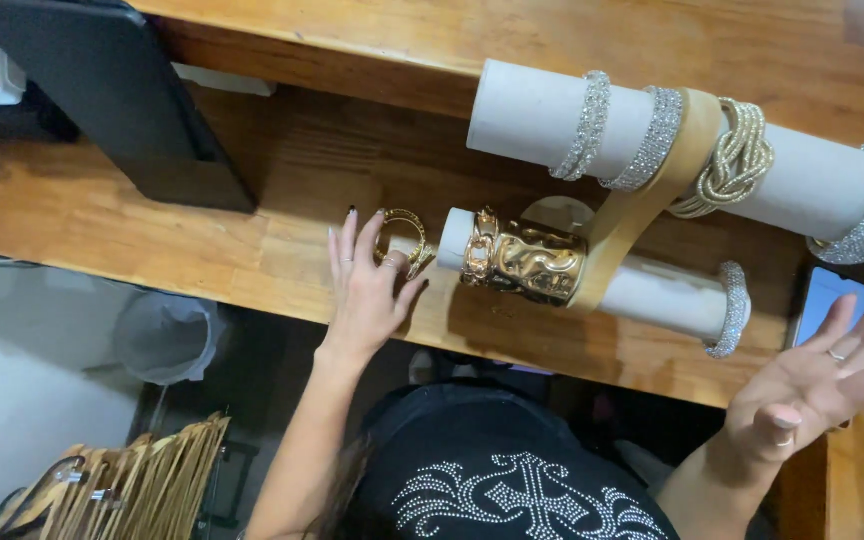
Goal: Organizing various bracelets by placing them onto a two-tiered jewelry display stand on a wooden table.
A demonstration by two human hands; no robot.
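My left hand [364, 290] rests on the wooden desk [202, 240] with its fingers spread, pinching a thin gold bangle [404, 238] between thumb and fingers. Just right of the bangle is the lower white roll [652, 292] of a two-tier bracelet stand. That roll carries a gold chain bracelet [479, 250], a wide gold cuff [537, 262] and a crystal bangle [735, 308]. The upper roll [522, 115] holds crystal bangles [589, 125] and a gold knotted bracelet [737, 160]. My right hand [822, 385] hovers open at the right, palm showing, holding nothing.
A black screen [112, 90] stands at the back left of the desk. A phone [827, 298] lies by my right hand. Below the desk edge are a lined waste bin [167, 338] and a bundle of wooden hangers [142, 480].
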